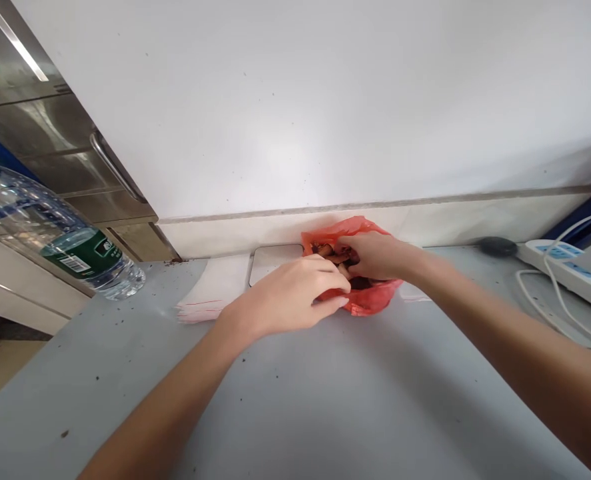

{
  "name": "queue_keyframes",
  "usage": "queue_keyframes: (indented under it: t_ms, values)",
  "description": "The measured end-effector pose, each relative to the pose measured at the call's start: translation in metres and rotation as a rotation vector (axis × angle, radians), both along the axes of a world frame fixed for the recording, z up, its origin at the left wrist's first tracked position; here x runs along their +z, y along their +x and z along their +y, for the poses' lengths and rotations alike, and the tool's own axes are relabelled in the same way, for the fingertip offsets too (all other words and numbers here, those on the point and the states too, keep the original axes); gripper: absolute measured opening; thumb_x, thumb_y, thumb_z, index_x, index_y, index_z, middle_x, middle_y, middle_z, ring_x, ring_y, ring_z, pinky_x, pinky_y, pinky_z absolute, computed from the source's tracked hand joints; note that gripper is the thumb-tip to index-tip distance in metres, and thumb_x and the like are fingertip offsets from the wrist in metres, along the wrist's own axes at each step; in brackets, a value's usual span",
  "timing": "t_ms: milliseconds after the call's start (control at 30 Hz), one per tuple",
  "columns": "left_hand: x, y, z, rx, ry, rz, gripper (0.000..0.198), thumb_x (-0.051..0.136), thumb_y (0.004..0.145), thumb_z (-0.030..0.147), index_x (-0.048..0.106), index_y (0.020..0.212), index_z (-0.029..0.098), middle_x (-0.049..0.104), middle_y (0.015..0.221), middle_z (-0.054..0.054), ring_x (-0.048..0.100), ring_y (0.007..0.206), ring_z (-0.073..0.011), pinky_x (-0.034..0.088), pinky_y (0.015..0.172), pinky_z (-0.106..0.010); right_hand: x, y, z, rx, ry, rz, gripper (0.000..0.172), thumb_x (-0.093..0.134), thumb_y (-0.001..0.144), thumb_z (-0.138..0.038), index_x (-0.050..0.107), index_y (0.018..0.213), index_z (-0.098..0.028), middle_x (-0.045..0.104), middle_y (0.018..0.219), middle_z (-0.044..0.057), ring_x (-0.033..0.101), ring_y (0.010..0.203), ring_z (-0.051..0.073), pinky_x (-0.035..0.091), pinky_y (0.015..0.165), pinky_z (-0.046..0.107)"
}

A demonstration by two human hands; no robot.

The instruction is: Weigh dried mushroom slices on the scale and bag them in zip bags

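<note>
A red plastic bag [374, 300] sits against the wall on the grey table, its mouth open. Inside lie dark and light brown dried pieces [328, 252], perhaps spices; their exact kind is hard to make out. My left hand [295, 293] is at the bag's front left side, fingers bent, thumb and forefinger closed about its rim. Reaching into the bag from the right, my right hand [375, 255] has its fingers drawn together on some of the brown pieces. Left of the bag is a flat device with a pale top [268, 260], partly behind my left hand.
A stack of white paper packets [215, 287] lies left of the device. A large water bottle [70, 233] stands at the left edge. On the right are a white power strip [570, 267], cables and a black object [498, 247]. Dark crumbs dot the table [285, 427].
</note>
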State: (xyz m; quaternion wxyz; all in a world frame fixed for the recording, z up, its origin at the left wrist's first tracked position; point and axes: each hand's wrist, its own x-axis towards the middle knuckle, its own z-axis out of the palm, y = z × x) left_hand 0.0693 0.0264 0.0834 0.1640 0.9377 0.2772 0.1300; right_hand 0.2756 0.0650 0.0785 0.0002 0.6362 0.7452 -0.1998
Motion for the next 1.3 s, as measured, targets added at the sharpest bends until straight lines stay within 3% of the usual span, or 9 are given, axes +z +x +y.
queue_keyframes:
  t_ms: [200,333,467,633,767,900,967,1067,1300]
  values:
    - [0.01,-0.008,-0.001,0.079,-0.021,-0.018,0.024,0.055,0.103,0.018,0.078,0.101,0.022,0.074,0.099,-0.003,0.067,0.088,-0.0187,0.052,0.077,-0.03,-0.005,0.004,-0.01,0.069,0.004,0.061,0.022,0.073,0.075,-0.027,0.076,0.096,-0.034,0.076,0.09,0.001,0.066,0.074,0.022,0.043,0.055,0.03]
    - [0.011,-0.01,-0.001,0.084,-0.015,-0.015,0.024,0.055,0.103,0.018,0.079,0.101,0.022,0.074,0.097,-0.002,0.066,0.085,-0.018,0.049,0.074,-0.029,-0.003,0.0,-0.016,0.056,0.021,0.052,0.014,0.062,0.078,-0.016,0.069,0.074,-0.027,0.068,0.074,0.0,0.055,0.063,0.016,0.035,0.053,0.028]
    - [0.011,-0.011,0.002,0.089,-0.012,0.012,0.024,0.056,0.102,0.018,0.08,0.1,0.022,0.074,0.096,-0.002,0.066,0.084,-0.018,0.047,0.07,-0.029,0.003,0.004,-0.014,0.027,0.031,0.032,0.022,0.06,0.077,-0.019,0.057,0.056,-0.024,0.054,0.059,-0.001,0.045,0.055,0.014,0.029,0.05,0.028]
    - [0.012,-0.016,0.004,0.095,-0.039,0.013,0.022,0.057,0.104,0.022,0.079,0.105,0.021,0.076,0.105,-0.003,0.068,0.091,-0.0188,0.05,0.074,-0.029,0.017,0.015,-0.007,-0.032,0.023,0.064,0.012,0.065,0.073,-0.023,0.068,0.062,-0.025,0.062,0.065,0.002,0.049,0.055,0.015,0.033,0.048,0.029]
    - [0.017,-0.02,0.005,0.128,-0.036,0.024,0.025,0.055,0.104,0.028,0.079,0.107,0.022,0.077,0.107,-0.003,0.07,0.092,-0.0192,0.051,0.078,-0.028,0.031,0.023,-0.007,-0.054,-0.016,0.144,0.012,0.064,0.073,-0.028,0.073,0.066,-0.026,0.058,0.061,0.001,0.044,0.05,0.015,0.031,0.044,0.029]
    - [0.026,-0.034,0.012,0.197,-0.083,0.037,0.029,0.052,0.102,0.034,0.079,0.109,0.024,0.078,0.112,0.0,0.071,0.092,-0.0199,0.052,0.077,-0.028,0.045,0.025,-0.009,0.036,-0.031,0.298,0.017,0.069,0.072,-0.041,0.077,0.071,-0.026,0.062,0.063,0.003,0.051,0.054,0.017,0.035,0.043,0.029]
    - [0.032,-0.047,0.017,0.258,-0.103,0.053,0.031,0.053,0.099,0.037,0.079,0.109,0.025,0.079,0.114,-0.001,0.071,0.094,-0.0218,0.052,0.075,-0.029,0.051,0.018,-0.01,0.118,-0.007,0.385,0.024,0.072,0.072,-0.047,0.08,0.075,-0.025,0.067,0.069,0.004,0.057,0.061,0.019,0.042,0.048,0.028]
    - [0.041,-0.072,0.024,0.395,-0.125,0.101,0.037,0.055,0.098,0.048,0.078,0.114,0.025,0.078,0.123,-0.003,0.07,0.11,-0.0258,0.053,0.088,-0.031,0.057,-0.005,-0.011,0.143,0.021,0.476,0.025,0.073,0.073,-0.045,0.083,0.081,-0.023,0.072,0.077,0.004,0.06,0.068,0.019,0.048,0.056,0.028]
    - [0.041,-0.121,0.037,0.628,-0.311,0.373,0.057,0.05,0.097,0.055,0.062,0.145,0.025,0.068,0.144,-0.007,0.066,0.124,-0.0278,0.051,0.097,-0.031,0.047,-0.078,0.004,0.17,0.028,0.37,0.011,0.068,0.081,-0.023,0.079,0.077,-0.021,0.068,0.07,-0.001,0.05,0.057,0.011,0.038,0.053,0.025]
